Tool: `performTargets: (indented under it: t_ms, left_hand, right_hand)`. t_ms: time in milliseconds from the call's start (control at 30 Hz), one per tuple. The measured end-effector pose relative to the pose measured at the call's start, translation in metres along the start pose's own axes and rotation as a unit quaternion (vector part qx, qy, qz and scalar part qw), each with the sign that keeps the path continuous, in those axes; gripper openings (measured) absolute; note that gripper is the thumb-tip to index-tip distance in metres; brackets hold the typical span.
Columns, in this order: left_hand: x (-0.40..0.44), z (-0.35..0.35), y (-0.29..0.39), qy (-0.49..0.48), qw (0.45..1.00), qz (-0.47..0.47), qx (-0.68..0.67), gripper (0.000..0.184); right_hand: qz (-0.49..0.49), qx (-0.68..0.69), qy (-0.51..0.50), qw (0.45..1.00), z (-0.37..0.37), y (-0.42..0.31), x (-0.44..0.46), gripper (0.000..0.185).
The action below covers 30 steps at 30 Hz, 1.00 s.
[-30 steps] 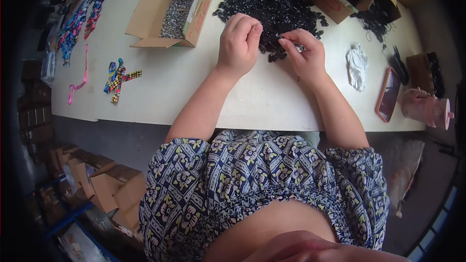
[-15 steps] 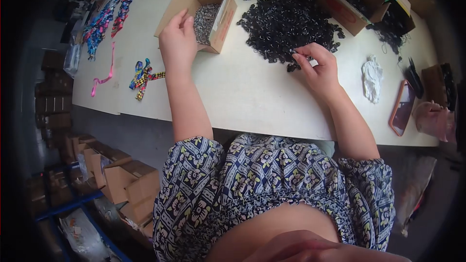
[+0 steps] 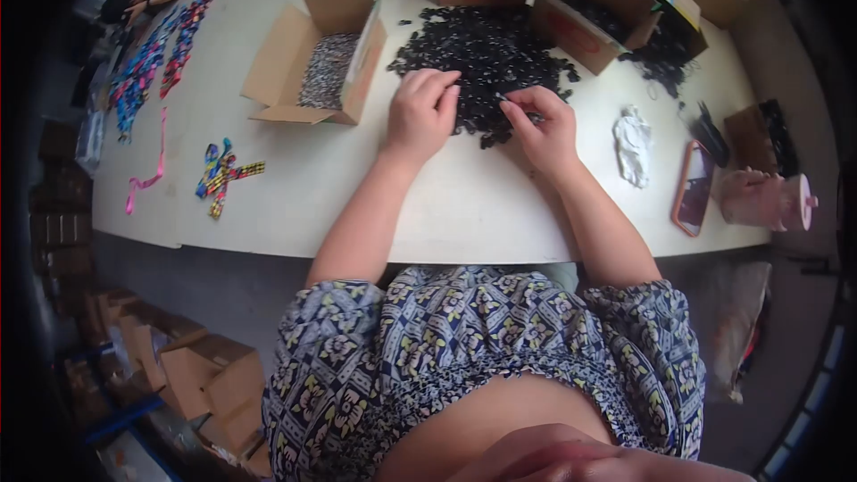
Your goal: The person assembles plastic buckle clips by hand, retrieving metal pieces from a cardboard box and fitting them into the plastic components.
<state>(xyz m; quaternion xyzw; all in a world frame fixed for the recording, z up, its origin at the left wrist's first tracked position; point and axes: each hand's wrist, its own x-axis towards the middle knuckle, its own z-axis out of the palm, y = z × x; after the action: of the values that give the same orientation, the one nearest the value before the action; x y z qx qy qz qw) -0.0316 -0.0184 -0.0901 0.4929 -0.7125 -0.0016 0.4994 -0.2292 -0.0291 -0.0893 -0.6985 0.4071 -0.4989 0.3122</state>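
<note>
Right hand [image 3: 546, 128]: thumb and forefinger brought together over the near right edge of the pile of black pieces [image 3: 486, 49]; whether a piece is pinched there cannot be told. Left hand [image 3: 420, 116]: fingers curled, thumb close to them, at the pile's near left edge; contents cannot be told. The pile lies on the white table [image 3: 482, 219], beyond and between the hands.

Left of it, an open carton [image 3: 277, 62] holds small grey pieces [image 3: 328, 71]; faint reddish print on its right side, illegible. Far right, a second carton [image 3: 576, 33] bears a red mark, unreadable. Near right: crumpled white wrap [image 3: 633, 147], phone [image 3: 694, 187], pink cup [image 3: 763, 201].
</note>
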Motion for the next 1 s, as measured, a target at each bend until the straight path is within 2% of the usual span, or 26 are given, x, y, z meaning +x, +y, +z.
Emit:
performTargets:
  t_ms: [100,167,233,367,433,533,633,700,733,767,833,1000]
  left_hand:
    - [-0.003,0.002,-0.007,-0.002,1.0,-0.024,-0.008,0.014]
    - [-0.003,0.002,-0.007,-0.018,1.0,-0.018,0.0,0.014]
    - [-0.006,0.003,-0.006,-0.031,0.999,-0.013,0.009,0.015]
    - [-0.007,0.007,-0.008,-0.068,0.997,-0.031,0.018,0.017]
    - [-0.009,0.007,-0.007,-0.08,0.996,-0.031,0.026,0.018]
    - [-0.011,0.008,-0.007,-0.097,0.994,-0.029,0.029,0.017]
    - [-0.011,0.01,-0.009,-0.112,0.993,-0.019,0.029,0.017]
    - [-0.015,0.01,-0.007,-0.124,0.992,-0.014,0.03,0.019]
    - [-0.015,0.008,-0.005,-0.13,0.991,-0.011,0.032,0.02]
    - [-0.015,0.008,-0.003,-0.136,0.99,-0.008,0.035,0.021]
    - [-0.016,0.009,-0.001,-0.134,0.99,-0.005,0.036,0.02]
    - [-0.016,0.009,-0.002,-0.137,0.99,-0.02,0.034,0.019]
  right_hand:
    - [0.053,0.005,0.049,0.997,-0.008,-0.003,0.004,0.01]
    - [-0.02,-0.04,0.112,0.993,-0.019,-0.005,0.015,0.01]
    - [-0.048,-0.055,0.156,0.985,-0.033,-0.001,0.029,0.011]
    - [-0.17,-0.19,0.236,0.938,-0.079,0.003,0.074,0.013]
    - [-0.177,-0.219,0.273,0.92,-0.094,0.002,0.096,0.014]
    - [-0.147,-0.419,0.227,0.867,-0.105,0.013,0.112,0.014]
    - [-0.194,-0.349,0.177,0.9,-0.08,-0.004,0.091,0.013]
    - [-0.175,-0.243,0.058,0.952,-0.053,-0.022,0.065,0.012]
    - [-0.139,-0.233,-0.024,0.962,-0.043,-0.026,0.053,0.013]
    - [-0.101,-0.221,-0.106,0.964,-0.034,-0.025,0.041,0.014]
    - [-0.107,-0.252,-0.182,0.944,-0.018,-0.018,0.024,0.017]
    - [-0.14,-0.324,-0.172,0.919,0.002,-0.011,0.009,0.019]
